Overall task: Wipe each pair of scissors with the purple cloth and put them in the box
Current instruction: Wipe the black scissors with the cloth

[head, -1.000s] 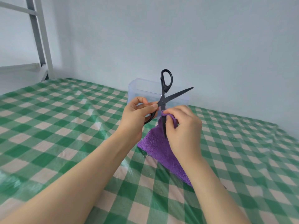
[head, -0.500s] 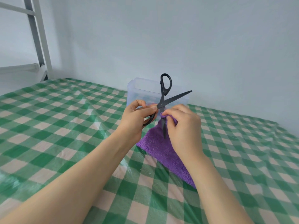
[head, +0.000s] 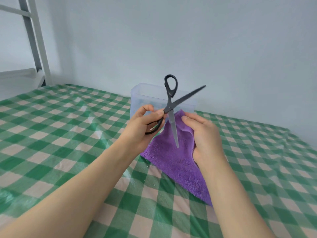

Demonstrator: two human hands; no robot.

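Green-and-cream checked tablecloth (head: pixel 68 127) fills the lower frame, glossy, a bit wrinkled. Pale wall (head: pixel 205 40) behind. Grey-white metal frame (head: pixel 39 45) at top left.

Purple cloth (head: pixel 173 162) is held up at its top edge; the rest drapes down onto the tablecloth toward the near right. Translucent plastic box (head: pixel 145 98) stands just behind the hands, near the wall; its contents are too blurred to tell.

Right hand (head: pixel 204 136) grips the cloth's upper right edge, fingers curled over the fold, and is off the blade.

Left hand (head: pixel 142 129) is closed on the lower handle loop of the black scissors (head: pixel 169 107), thumb pressed near the pivot.

The scissors are in the air in front of the box, spread wide: free handle loop up, one blade pointing up-right, the other pointing down in front of the cloth. Cannot tell whether that blade touches the cloth.
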